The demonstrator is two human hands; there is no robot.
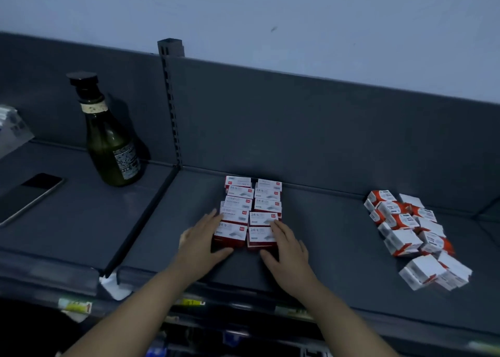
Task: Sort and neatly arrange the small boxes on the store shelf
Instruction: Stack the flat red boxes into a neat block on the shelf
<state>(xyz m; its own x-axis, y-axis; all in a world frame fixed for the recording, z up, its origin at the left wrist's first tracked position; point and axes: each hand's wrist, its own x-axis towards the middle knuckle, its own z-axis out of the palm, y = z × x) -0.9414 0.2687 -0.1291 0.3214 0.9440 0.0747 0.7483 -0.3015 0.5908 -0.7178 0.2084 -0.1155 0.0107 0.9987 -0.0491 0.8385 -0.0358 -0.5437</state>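
The left hand's fingers (216, 216) lie flat and extended along the left flank of the red-and-white block of boxes (250, 212), while the thumb hooks around the near face of the front-left box. The right hand's fingers (278, 228) rest spread on top of the front-right box, thumb pressed against its near edge. Neither hand closes around anything; both are open and pressing, which reads as squaring the block from 2 sides rather than lifting a box.

The left hand (201, 244) and right hand (288, 249) bracket the front of the block, forearms reaching in over the shelf's front lip. The block stands in 2 columns running back to the rear panel, labels up, edges nearly flush; the left column sits a little skewed, likely why the palm pushes there.

To the right of the block, well apart from it, lies an orange-and-white heap of boxes (414, 237), tumbled at mixed angles and unsorted, so I judge the task about half done. To the left of the block, past the shelf (324, 248) divider, stand a dark green bottle (111, 143) and a phone (29, 197) lying flat.
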